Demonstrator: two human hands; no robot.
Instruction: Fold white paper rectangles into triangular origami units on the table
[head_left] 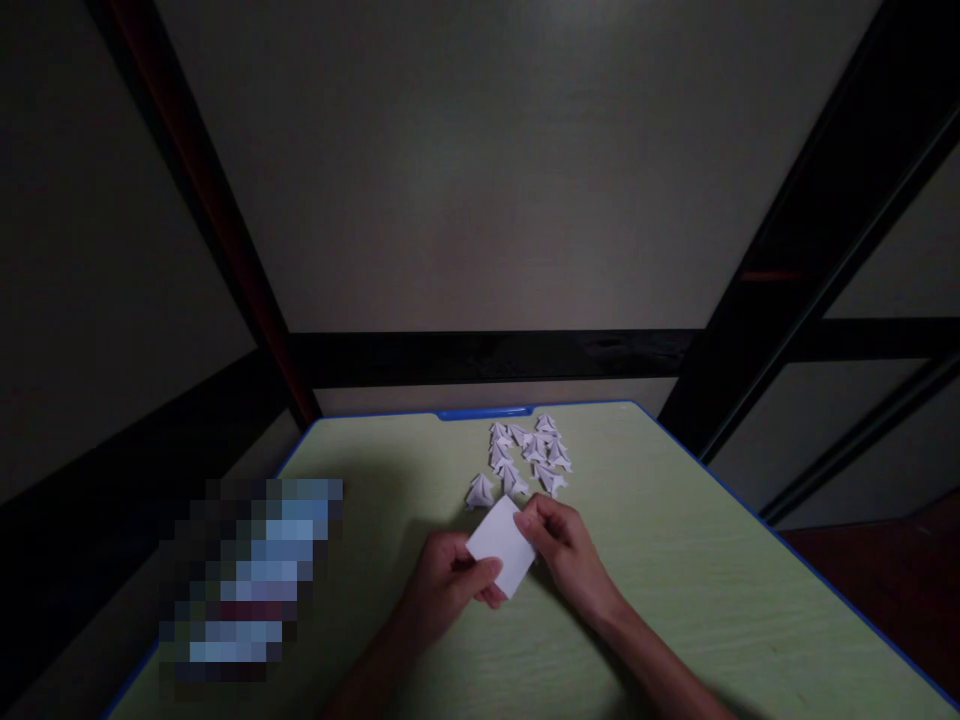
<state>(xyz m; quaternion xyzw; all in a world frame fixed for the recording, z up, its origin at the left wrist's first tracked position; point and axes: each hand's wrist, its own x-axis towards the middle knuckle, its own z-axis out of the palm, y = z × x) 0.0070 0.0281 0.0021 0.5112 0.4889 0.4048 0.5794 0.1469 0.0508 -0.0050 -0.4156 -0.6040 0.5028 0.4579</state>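
While both hands are pinching one flat white paper rectangle (503, 546), left hand (448, 580) and right hand (566, 545) closing fingertips on its edges, roughly a dozen pointed folded paper pieces (527, 455) are lying just beyond on a green table (675, 600).

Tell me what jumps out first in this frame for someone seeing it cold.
The small white rectangular paper sheet, pinched between the left hand and right hand low in the middle, over the pale green table with blue edging. Just beyond it, near the table's far edge, lies a cluster of small white folded paper pieces. A pixelated patch covers the table's left side.
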